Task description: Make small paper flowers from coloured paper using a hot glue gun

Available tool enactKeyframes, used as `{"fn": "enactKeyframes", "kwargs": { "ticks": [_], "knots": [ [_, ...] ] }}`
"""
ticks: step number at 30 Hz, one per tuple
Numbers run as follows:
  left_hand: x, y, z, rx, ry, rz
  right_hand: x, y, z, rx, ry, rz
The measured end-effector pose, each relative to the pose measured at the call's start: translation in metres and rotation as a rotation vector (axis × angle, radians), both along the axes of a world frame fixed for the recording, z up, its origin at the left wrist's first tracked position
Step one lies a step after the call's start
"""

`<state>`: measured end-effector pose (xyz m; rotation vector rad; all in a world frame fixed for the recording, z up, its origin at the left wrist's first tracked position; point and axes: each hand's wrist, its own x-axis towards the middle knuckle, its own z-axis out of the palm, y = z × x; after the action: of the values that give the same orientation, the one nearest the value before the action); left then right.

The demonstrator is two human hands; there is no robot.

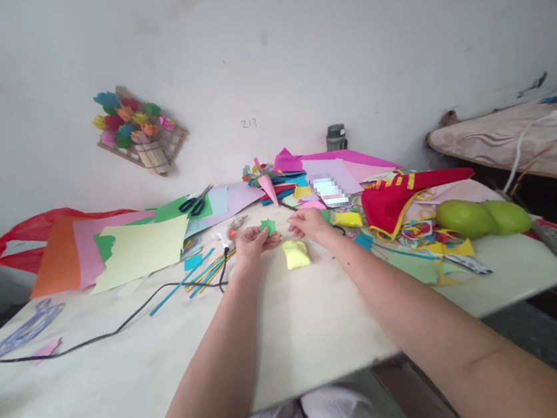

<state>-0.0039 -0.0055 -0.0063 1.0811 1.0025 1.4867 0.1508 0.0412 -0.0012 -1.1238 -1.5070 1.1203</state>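
Tabletop [316, 325] — green star [268, 225], spiky side up

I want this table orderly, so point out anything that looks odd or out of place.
The two green, fruit-like objects toward the right end of the table seem out of place: they look like food, yet lie beside yellow paper scraps. No spill stands out.

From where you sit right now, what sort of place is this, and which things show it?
Probably a craft worktable, perhaps in a home: sheets of coloured paper and scissors lie on it, and the left hand holds a green cutout.
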Motion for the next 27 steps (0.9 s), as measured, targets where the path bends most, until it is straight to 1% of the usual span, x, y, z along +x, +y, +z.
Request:
{"fn": "enactKeyframes", "kwargs": {
  "ticks": [6,11,14,19,23,27],
  "knots": [
    [0.0000,0.0022,0.0001,-0.044,0.005,0.022,-0.0001,-0.0033,0.0041,-0.021,0.056,0.000],
    [0.0011,0.0009,0.0014,-0.063,0.014,0.027,0.0007,-0.0055,0.0034,0.038,-0.005,0.017],
    [0.0013,0.0006,0.0013,-0.057,0.011,0.015,-0.0002,-0.0049,0.0015,0.058,-0.039,0.021],
    [-0.0001,0.0022,-0.0012,-0.032,0.001,0.014,-0.0003,-0.0022,0.0010,0.014,0.008,0.009],
    [-0.0004,0.0031,-0.0022,-0.025,0.001,0.012,0.0016,-0.0032,0.0030,0.048,-0.013,-0.010],
    [0.0003,0.0027,-0.0014,-0.029,-0.002,0.019,0.0016,-0.0040,0.0023,0.071,-0.041,0.006]
  ]
}}
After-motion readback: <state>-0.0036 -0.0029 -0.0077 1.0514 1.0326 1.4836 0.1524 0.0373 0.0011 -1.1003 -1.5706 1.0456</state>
